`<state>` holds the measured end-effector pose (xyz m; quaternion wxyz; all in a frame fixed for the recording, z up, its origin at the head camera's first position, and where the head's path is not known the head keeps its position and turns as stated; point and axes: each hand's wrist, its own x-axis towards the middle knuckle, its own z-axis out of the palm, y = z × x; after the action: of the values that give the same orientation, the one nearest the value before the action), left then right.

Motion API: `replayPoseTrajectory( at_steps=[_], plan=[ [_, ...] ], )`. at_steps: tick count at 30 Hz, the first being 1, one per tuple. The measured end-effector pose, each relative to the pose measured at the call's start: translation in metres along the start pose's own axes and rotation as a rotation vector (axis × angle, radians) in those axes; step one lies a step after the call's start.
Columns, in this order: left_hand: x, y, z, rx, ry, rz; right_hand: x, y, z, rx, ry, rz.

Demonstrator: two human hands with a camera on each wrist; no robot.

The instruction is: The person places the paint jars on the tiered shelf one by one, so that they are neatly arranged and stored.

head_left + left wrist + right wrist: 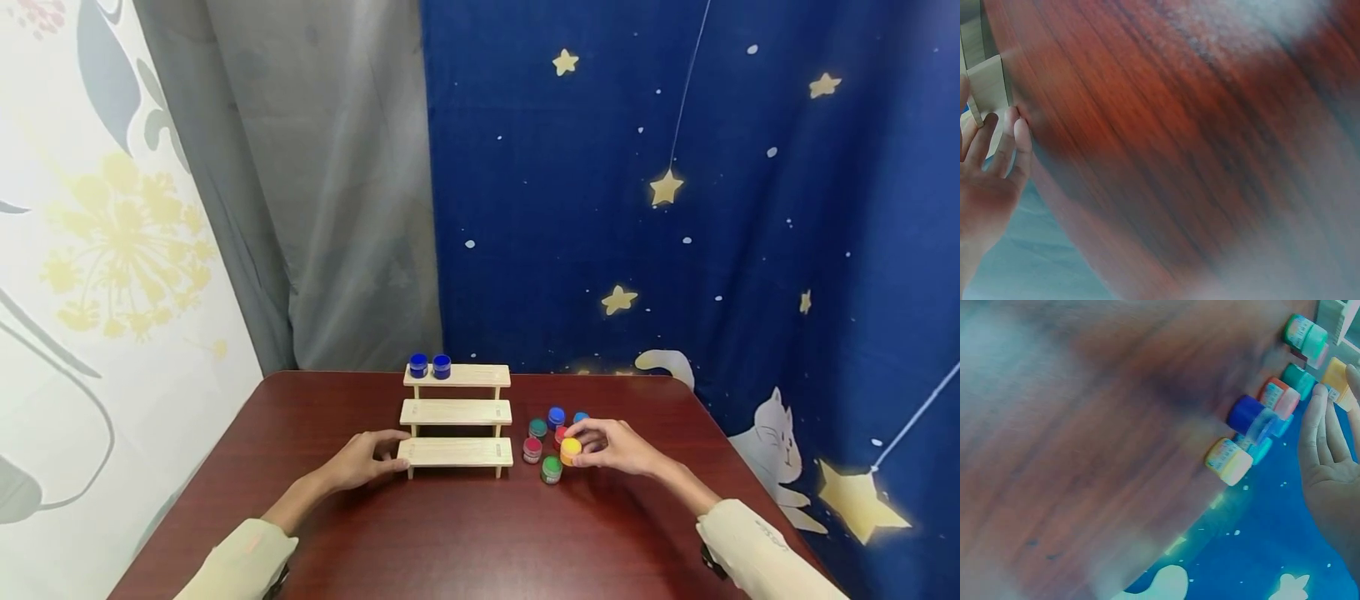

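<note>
- The left hand (365,461), thumb at the front and fingers behind, is gripping the left end of the bottom shelf of a three-tiered pale wooden rack (455,452).
- The rack is standing near the far edge of the dark red-brown wooden table (450,533); two small dark blue round jars (418,365) are sitting side by side at the left end of its top shelf.
- Right of the rack, a small crimson jar (532,451), a dark green jar (537,429), a brighter green jar (552,469), a blue jar (556,417), a red jar (561,436) and a light blue jar (581,416) are clustering on the table; I cannot tell what fills them.
- A small yellow round jar (571,451) is partly covering the red one; the right hand (624,450) is pinching it between thumb and fingers.
- In the right wrist view, another yellow jar (1229,461) is resting at the cluster's end, near the table's edge.
- Behind the table, a plain grey curtain (345,167) is hanging left of a star-patterned deep blue curtain (540,208).
</note>
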<state>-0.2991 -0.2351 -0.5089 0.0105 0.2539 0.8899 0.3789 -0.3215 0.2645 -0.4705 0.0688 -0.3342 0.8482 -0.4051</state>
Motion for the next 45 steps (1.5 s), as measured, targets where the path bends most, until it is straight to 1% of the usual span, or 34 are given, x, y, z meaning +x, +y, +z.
replayPoseTrajectory(
  at_steps=[3, 7, 13, 16, 24, 30, 35, 45],
  plan=[
    [0.0, -0.001, 0.0, 0.001, -0.009, 0.001, 0.009, -0.005, -0.002, -0.031, 0.006, -0.024],
    [-0.001, -0.002, 0.0, 0.004, -0.011, -0.004, 0.021, -0.012, -0.005, -0.043, 0.004, -0.042],
    [0.0, -0.003, 0.0, -0.001, 0.002, -0.008, 0.04, -0.023, -0.008, -0.065, 0.008, -0.018],
    [0.0, -0.005, 0.0, -0.008, 0.008, -0.011, 0.049, -0.028, -0.008, -0.072, 0.012, -0.019],
    [0.0, -0.007, 0.001, -0.008, 0.025, -0.008, 0.071, -0.033, -0.006, -0.07, 0.036, -0.096],
    [0.0, -0.007, 0.001, -0.011, 0.036, -0.001, 0.089, -0.041, -0.005, -0.063, 0.054, -0.073],
    [-0.001, -0.009, 0.001, -0.009, 0.04, -0.009, 0.104, -0.047, -0.003, -0.068, 0.065, -0.081],
    [0.001, -0.008, 0.003, -0.042, 0.036, -0.008, 0.125, -0.056, 0.002, -0.048, 0.116, -0.045]
  ],
)
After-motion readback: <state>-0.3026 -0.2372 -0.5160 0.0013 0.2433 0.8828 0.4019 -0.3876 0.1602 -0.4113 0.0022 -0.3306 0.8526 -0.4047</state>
